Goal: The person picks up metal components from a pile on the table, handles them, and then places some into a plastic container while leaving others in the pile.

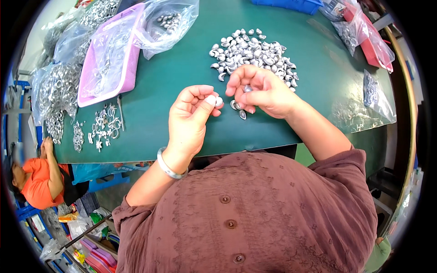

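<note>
My left hand (pixel 190 119) is closed, pinching a small rounded silver metal piece (pixel 219 102) between thumb and fingertips. To its right, my right hand (pixel 269 94) is curled, with a similar silver piece (pixel 247 88) showing between its thumb and fingers. A few loose silver pieces (pixel 242 114) lie on the green tabletop (pixel 182 68) just under the right fingertips. Beyond that hand spreads a heap of curved, shell-like silver pieces (pixel 248 51). Both hands are a little above the table, slightly apart.
A pink basket (pixel 132 75) lined with clear plastic stands at left, near bags of metal parts (pixel 63 86). Small rings and parts (pixel 105 127) lie before it. A blue tray (pixel 291 4) and a red tray (pixel 375 50) sit farther off. Another person in orange (pixel 43 182) is at left.
</note>
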The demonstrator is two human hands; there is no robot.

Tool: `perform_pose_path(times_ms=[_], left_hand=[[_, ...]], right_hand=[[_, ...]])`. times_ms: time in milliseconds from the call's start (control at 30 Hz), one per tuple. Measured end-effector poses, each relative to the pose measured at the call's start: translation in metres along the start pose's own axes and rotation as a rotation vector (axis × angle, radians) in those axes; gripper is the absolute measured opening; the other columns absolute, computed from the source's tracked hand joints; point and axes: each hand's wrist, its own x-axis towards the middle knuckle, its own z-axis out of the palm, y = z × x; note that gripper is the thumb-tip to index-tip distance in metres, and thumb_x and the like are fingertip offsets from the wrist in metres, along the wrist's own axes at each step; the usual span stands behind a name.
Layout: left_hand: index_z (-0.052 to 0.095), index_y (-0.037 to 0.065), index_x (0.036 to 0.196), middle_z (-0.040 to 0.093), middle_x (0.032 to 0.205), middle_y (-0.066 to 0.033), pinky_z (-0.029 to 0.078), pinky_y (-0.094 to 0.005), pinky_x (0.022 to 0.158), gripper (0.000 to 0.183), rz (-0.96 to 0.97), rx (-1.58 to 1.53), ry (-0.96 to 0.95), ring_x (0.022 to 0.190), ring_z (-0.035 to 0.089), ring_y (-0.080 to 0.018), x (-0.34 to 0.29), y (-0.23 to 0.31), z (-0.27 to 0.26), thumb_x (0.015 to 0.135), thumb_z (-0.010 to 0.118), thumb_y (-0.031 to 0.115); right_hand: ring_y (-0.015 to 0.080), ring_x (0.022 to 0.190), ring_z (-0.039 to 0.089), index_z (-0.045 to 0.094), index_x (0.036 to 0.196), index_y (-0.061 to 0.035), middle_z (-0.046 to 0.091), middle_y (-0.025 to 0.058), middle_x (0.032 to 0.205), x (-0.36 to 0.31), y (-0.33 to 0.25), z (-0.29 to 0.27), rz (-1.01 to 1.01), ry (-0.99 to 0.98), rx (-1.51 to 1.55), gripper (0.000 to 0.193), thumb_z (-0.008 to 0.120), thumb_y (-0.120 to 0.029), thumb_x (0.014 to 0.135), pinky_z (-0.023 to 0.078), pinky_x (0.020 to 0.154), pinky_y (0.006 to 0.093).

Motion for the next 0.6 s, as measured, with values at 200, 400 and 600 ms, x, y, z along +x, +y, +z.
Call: perform_pose_path(times_ms=[200,400,600], left_hand=[[0.051,0.000,0.098,0.056,0.085,-0.0061,0.046,-0.0220,0.062,0.017,0.004,0.047,-0.011,0.073,0.055,-0.0110,0.003,-0.005,0.007,0.082,0.055,0.001],[0.051,0.000,0.097,0.056,0.084,-0.0058,0.046,-0.0221,0.062,0.017,-0.001,0.098,0.007,0.071,0.054,-0.0105,0.004,-0.004,0.010,0.081,0.056,0.001],[0.052,-0.001,0.099,0.056,0.086,-0.0068,0.046,-0.0225,0.064,0.016,-0.022,0.024,-0.020,0.071,0.055,-0.0121,0.002,-0.001,0.008,0.083,0.052,0.000]], right_hand=[[0.0047,0.069,0.049,0.055,0.102,-0.0031,0.055,0.0004,0.080,-0.003,0.005,0.007,-0.043,-0.034,-0.296,0.029,0.062,-0.002,0.073,0.040,0.061,0.0183],[0.0048,0.065,0.047,0.058,0.094,-0.0037,0.055,-0.0016,0.073,-0.001,0.011,0.007,-0.108,-0.008,-0.367,0.018,0.061,-0.008,0.077,0.039,0.059,0.0199],[0.0074,0.077,0.055,0.056,0.097,-0.0006,0.060,0.0034,0.087,-0.002,0.006,0.005,-0.061,-0.040,-0.356,0.016,0.055,-0.002,0.081,0.043,0.065,0.0208]])
